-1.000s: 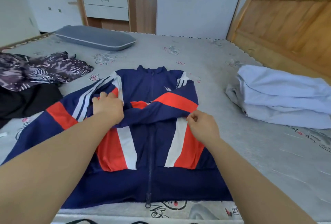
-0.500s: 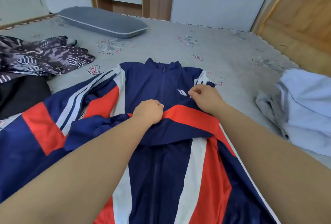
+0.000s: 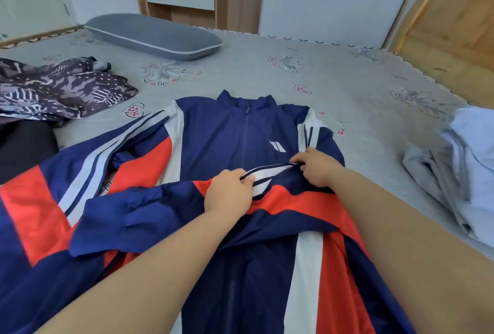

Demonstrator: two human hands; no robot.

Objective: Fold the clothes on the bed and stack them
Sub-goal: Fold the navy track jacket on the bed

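Both hands pinch the same fold of fabric. The left hand has its fingers curled onto the white-and-navy striped edge of the folded-over sleeve; the right hand pinches the far end of that same striped edge, thumb and fingers closed on the cloth. The two hands are near each other, with the raised edge stretched between them.

The sleeve lies crosswise over the chest of the jacket, its cuff end trailing away to the left of the grip. The jacket is navy with red and white panels and lies face up on the bed. Its long axis runs from the viewer toward the far side, collar pointing away, just beyond the grip; the hem runs out of view below. The zip follows this axis. The other sleeve extends flat, outward to the left.

Well to the left of the grip lie a patterned dark garment and a black garment, touching each other. Well to the right sits a stack of pale blue folded clothes. Beyond the collar, far left, rests a grey pillow.
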